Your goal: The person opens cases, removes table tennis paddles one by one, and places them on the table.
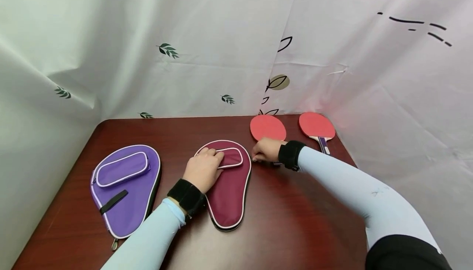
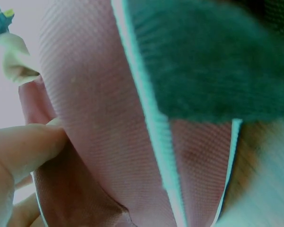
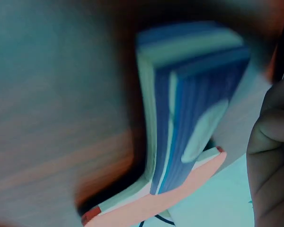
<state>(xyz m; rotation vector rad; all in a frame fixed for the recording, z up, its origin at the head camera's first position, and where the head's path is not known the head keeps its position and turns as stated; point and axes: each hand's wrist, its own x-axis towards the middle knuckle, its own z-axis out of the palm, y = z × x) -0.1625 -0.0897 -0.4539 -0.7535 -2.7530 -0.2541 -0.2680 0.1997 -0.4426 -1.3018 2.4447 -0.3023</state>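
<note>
A maroon table tennis paddle case [image 1: 227, 204] with white piping lies on the table. My left hand [image 1: 201, 169] grips it at its small front pocket [image 1: 232, 158]; in the left wrist view the thumb [image 2: 33, 146] presses into the fabric fold. My right hand [image 1: 267, 150] is bent down, fingertips right at the case's right edge; whatever lies between them is hidden. Behind the right hand lies a red paddle [image 1: 267, 127]. Its blue-and-white handle [image 3: 194, 113] shows beside the hand in the right wrist view.
A purple paddle case [image 1: 134, 204] with a black strap and a zipper pull lies at the left. A second red paddle [image 1: 316, 125] rests at the back right of the brown table [image 1: 295, 229]. White patterned curtains [image 1: 207, 28] hang behind the table and along its sides.
</note>
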